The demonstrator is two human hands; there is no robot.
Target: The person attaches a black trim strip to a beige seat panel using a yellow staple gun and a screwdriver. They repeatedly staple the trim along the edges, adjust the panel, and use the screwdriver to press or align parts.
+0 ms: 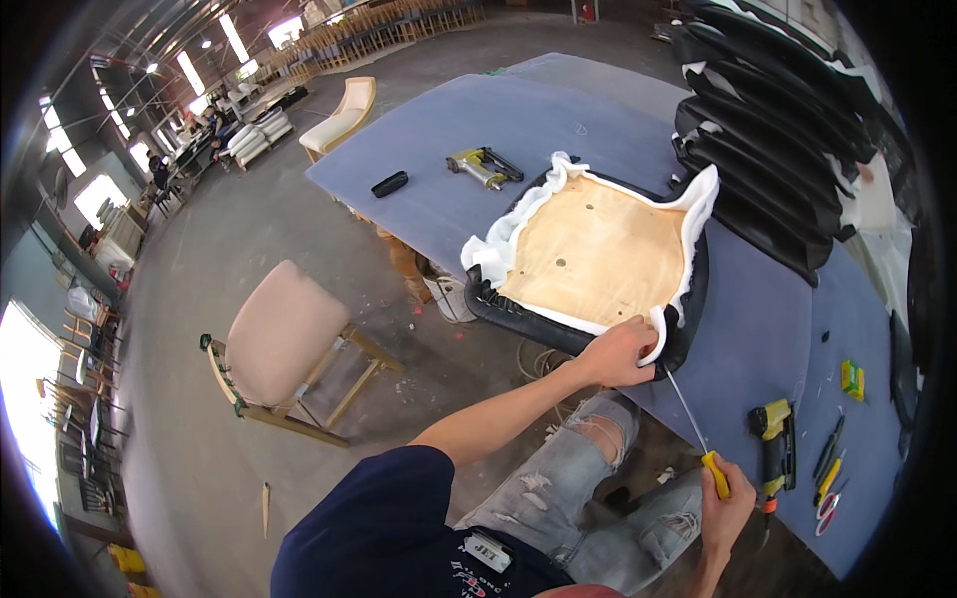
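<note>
A chair seat lies upside down on the blue-covered table, its bare plywood board (pixel 588 249) facing up. Black upholstery (pixel 523 317) wraps its edge, and white padding (pixel 701 204) sticks out around the board. At the near right corner my left hand (pixel 620 354) is closed on the padding, fingers pinched at the board's edge. My right hand (pixel 726 503) grips the yellow handle of a screwdriver (pixel 688 409). Its long metal shaft slants up to that same corner, close to my left hand; the tip's exact contact is hard to make out.
A staple gun (pixel 485 166) and a black object (pixel 390 184) lie beyond the seat on the table (pixel 419 130). Nearer right are another staple gun (pixel 773 448), scissors (pixel 827 510) and a small box (pixel 852 381). Black seat covers (pixel 768 149) are stacked far right. A chair (pixel 284 329) stands left.
</note>
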